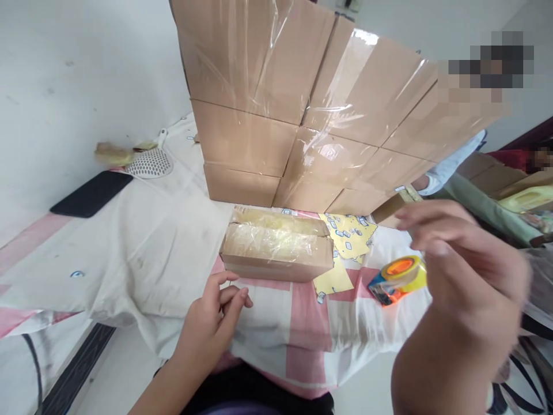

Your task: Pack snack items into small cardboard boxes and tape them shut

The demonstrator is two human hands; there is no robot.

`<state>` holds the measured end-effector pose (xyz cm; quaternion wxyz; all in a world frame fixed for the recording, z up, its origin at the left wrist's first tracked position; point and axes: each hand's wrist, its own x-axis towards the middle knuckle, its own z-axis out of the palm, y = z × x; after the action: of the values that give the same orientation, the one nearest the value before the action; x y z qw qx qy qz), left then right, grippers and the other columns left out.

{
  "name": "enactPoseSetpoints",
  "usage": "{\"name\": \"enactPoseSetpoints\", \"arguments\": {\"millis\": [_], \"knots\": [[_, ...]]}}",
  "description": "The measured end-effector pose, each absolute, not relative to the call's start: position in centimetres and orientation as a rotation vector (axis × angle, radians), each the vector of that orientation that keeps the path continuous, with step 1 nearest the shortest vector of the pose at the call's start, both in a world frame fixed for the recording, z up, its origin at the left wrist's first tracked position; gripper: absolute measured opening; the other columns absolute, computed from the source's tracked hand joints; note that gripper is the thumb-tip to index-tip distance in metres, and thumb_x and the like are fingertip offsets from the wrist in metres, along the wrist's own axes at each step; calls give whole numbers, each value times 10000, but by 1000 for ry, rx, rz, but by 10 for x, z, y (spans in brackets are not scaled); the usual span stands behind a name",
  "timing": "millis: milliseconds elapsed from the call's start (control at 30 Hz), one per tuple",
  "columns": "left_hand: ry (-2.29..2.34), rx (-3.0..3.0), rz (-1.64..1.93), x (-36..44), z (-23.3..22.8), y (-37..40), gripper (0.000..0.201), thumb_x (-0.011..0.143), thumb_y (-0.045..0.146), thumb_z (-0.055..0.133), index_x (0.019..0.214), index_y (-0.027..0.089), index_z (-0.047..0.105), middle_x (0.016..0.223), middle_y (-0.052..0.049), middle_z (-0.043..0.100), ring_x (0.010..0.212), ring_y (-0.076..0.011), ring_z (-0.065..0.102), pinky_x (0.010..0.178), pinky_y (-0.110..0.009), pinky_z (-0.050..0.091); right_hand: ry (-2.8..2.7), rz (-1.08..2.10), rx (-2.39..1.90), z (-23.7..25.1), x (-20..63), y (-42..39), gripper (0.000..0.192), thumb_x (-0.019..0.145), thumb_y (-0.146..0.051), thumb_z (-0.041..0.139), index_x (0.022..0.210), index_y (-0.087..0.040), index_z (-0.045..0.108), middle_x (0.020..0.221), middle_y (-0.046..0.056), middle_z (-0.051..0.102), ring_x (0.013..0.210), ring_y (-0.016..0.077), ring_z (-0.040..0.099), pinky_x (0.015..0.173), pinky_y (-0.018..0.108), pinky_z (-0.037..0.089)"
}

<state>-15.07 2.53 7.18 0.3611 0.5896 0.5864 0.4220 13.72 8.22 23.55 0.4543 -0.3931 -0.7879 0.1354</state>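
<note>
A small brown cardboard box (276,253), with shiny clear tape across its top, lies lengthwise on the cloth-covered table. My left hand (218,305) is just in front of its near left corner, fingers loosely curled with a gap between index finger and thumb, and nothing shows in it. Raised at the right is my right hand (470,259), slightly blurred, with thumb and fingertips drawn together. Whatever they pinch, if anything, cannot be made out. Below and left of that hand sits a tape roll with an orange core in a yellow and blue dispenser (400,274).
Behind the box rises a tall stack of taped cartons (298,121). Yellow paper (352,239) with small stickers lies right of the box. At left are a black phone-like slab (91,194) and a white perforated scoop (149,163). A co-worker's sleeve (458,161) shows behind the stack.
</note>
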Motion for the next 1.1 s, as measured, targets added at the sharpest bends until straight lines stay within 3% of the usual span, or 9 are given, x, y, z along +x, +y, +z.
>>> {"name": "enactPoseSetpoints", "arguments": {"millis": [133,267,400,533,633,733,833,967,1100], "knots": [[1405,1863,1204,-152,76,40,346,1083,303,341,1421,259,397,945,28,789,566,-111,636,587,-246,478,-2227,556,-1033,207,119,141,111,927,-224,719,851,-236,639,1143,58,650,1135,270,612,971,462,467],[1228,2277,1034,-124,85,63,505,1087,413,334,1576,286,327,710,67,728,575,-172,679,531,-271,443,-2414,461,-1163,179,100,173,192,872,-281,780,825,-212,607,1159,76,657,1149,284,584,992,468,462],[1228,2330,770,-100,79,73,615,1066,589,279,1570,262,413,633,28,681,572,-225,671,518,-289,411,-2351,500,-1303,169,103,171,234,915,-306,722,765,-209,570,1124,66,649,1083,256,601,934,417,480],[1148,2275,740,-97,66,66,658,1071,589,229,1570,198,406,595,22,637,541,-212,630,573,-301,450,-2406,561,-1434,165,104,168,314,928,-433,714,756,-208,578,1363,94,540,1285,309,527,1031,453,468],[1127,2263,745,-97,63,61,639,1066,584,274,1560,202,413,601,24,635,552,-208,628,584,-295,451,-2316,349,-1722,170,104,174,427,781,-482,854,934,-208,565,1478,154,404,1329,376,497,1046,506,483],[1148,2237,710,-95,63,62,597,1049,526,383,1556,211,412,646,24,666,541,-196,625,546,-275,424,-2155,205,-1899,178,112,180,698,706,-509,897,1193,-191,510,1399,189,459,1274,409,535,1023,560,502],[1201,2223,710,-96,62,67,521,1039,428,442,1525,241,452,711,27,706,577,-189,661,561,-271,457,-2308,597,-1653,176,128,167,868,793,-569,820,1477,-239,399,1470,154,465,1371,377,503,1106,558,476],[1179,2334,857,-115,57,69,403,1044,354,451,1433,276,524,801,25,742,661,-188,715,589,-276,525,-2358,867,-1414,146,131,116,1278,668,-521,932,1654,-348,137,1696,125,101,1553,371,289,1184,517,444],[920,2595,922,-154,45,67,393,1058,347,462,1447,299,496,937,10,788,776,-165,758,683,-244,589,-2265,604,-1287,118,117,75,1097,679,-373,898,1603,-317,310,1665,145,193,1550,373,261,1177,551,443]]}}
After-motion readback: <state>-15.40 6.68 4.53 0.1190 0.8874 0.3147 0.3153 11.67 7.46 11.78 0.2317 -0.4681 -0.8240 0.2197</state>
